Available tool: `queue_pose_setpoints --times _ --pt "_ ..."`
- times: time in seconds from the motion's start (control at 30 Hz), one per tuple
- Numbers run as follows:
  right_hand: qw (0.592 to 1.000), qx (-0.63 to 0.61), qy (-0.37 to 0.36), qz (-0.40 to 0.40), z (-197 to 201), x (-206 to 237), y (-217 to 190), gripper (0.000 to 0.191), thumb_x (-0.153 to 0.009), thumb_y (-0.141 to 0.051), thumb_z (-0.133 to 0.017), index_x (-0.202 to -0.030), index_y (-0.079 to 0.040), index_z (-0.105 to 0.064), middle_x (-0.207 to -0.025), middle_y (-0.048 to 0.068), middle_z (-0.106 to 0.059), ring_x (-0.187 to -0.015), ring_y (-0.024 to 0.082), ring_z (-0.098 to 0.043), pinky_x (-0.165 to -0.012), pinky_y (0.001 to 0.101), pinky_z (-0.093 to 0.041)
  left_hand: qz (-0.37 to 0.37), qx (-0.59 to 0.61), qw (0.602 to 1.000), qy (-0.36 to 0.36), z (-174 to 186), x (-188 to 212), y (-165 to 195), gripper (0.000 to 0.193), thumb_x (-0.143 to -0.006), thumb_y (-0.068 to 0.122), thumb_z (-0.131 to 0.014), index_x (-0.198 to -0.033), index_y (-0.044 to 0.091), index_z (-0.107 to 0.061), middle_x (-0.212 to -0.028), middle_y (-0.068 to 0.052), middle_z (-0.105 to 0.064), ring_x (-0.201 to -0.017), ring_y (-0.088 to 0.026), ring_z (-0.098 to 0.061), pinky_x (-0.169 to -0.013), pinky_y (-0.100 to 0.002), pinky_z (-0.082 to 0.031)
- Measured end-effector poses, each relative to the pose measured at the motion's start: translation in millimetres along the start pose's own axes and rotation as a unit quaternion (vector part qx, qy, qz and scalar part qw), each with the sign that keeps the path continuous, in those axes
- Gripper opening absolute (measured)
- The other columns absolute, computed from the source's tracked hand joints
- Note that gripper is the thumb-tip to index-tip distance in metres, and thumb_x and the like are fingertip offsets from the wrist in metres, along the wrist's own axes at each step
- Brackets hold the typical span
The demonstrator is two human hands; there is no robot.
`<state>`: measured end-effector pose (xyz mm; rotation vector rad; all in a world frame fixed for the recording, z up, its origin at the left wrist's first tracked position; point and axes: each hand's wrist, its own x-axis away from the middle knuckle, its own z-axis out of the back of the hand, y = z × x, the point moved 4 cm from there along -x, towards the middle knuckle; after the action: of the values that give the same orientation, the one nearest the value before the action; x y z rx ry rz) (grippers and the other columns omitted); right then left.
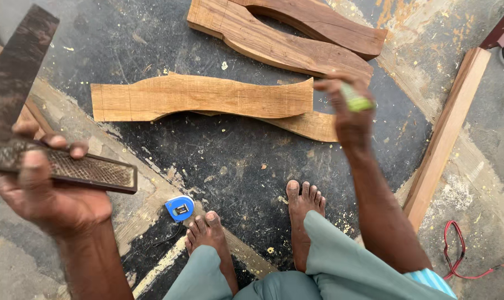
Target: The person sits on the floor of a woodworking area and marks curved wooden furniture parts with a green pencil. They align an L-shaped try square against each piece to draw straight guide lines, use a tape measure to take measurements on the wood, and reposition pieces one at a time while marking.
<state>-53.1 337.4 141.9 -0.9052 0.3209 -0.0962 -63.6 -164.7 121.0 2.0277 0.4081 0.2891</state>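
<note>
Firmly, the left hand (43,191) at eight o'clock clamps a dark, worn try square (35,139), its stock cross-hatched and its flat blade rising to eleven. At two o'clock the right hand (346,114) pinches a blurred green pencil (355,101) above a pale, wavy-edged plank (202,97). Darker curved planks (288,33) lie at twelve; a blue tape measure (179,208) sits beside bare toes.

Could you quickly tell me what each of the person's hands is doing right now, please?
Left hand: closed, fingers gripping a dark try square.
Right hand: closed, fingers pinching a small green marker above the curved wooden pieces.
</note>
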Motion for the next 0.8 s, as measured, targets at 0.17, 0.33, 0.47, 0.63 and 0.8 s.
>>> queue_pose_setpoints --times 0.17,0.33,0.47,0.63,0.8 --pt "0.959 -0.270 0.011 -0.085 42.2 35.5 29.5 0.023 -0.113 -0.023 -0.063 -0.106 -0.005 -0.075 -0.090 0.012 -0.073 -0.078 0.020 -0.070 -0.071 0.0334 -0.063 -0.105 -0.272 0.933 -0.210 -63.4 18.1 -6.8 0.083 -0.103 0.021 -0.088 -0.165 0.006 -0.036 -0.142 -0.014 -0.065 -0.097 -0.016 -0.073 -0.076 -0.028 -0.068" --pt "0.980 -0.076 -0.113 -0.143 -8.0 60.3 25.0 0.018 -0.098 -0.015 -0.065 -0.106 -0.004 -0.076 -0.096 0.013 -0.077 -0.068 0.020 -0.063 -0.056 0.0299 -0.052 -0.188 -0.485 0.757 -0.395 -106.8 38.5 -37.3 0.085 -0.092 0.015 -0.086 -0.162 0.010 -0.038 -0.141 -0.018 -0.064 -0.109 -0.021 -0.070 -0.080 -0.032 -0.067" --pt "0.988 -0.009 -0.147 -0.049 -41.5 44.2 13.0 0.014 -0.095 -0.016 -0.070 -0.101 -0.004 -0.076 -0.097 0.013 -0.077 -0.082 0.017 -0.071 -0.072 0.0283 -0.062 -0.206 -0.523 0.700 -0.441 -119.0 52.4 -53.0 0.090 -0.078 0.016 -0.088 -0.157 0.016 -0.044 -0.141 -0.012 -0.065 -0.111 -0.023 -0.068 -0.094 -0.038 -0.063" --pt "0.986 -0.004 -0.160 -0.037 -74.7 29.1 8.0 0.017 -0.098 -0.016 -0.071 -0.108 -0.005 -0.079 -0.096 0.009 -0.079 -0.090 0.016 -0.073 -0.078 0.0309 -0.062 -0.199 -0.543 0.679 -0.452 -116.8 54.6 -60.6 0.093 -0.075 0.013 -0.090 -0.156 0.016 -0.045 -0.140 -0.010 -0.066 -0.107 -0.025 -0.068 -0.096 -0.038 -0.060" --pt "0.986 -0.025 -0.150 -0.070 -92.1 34.2 8.8 0.018 -0.096 -0.017 -0.069 -0.108 -0.006 -0.078 -0.093 0.005 -0.079 -0.094 0.016 -0.074 -0.092 0.0344 -0.060 -0.185 -0.580 0.669 -0.426 -88.9 53.7 -64.7 0.098 -0.072 0.016 -0.092 -0.158 0.016 -0.044 -0.140 -0.009 -0.065 -0.108 -0.025 -0.068 -0.097 -0.038 -0.060"
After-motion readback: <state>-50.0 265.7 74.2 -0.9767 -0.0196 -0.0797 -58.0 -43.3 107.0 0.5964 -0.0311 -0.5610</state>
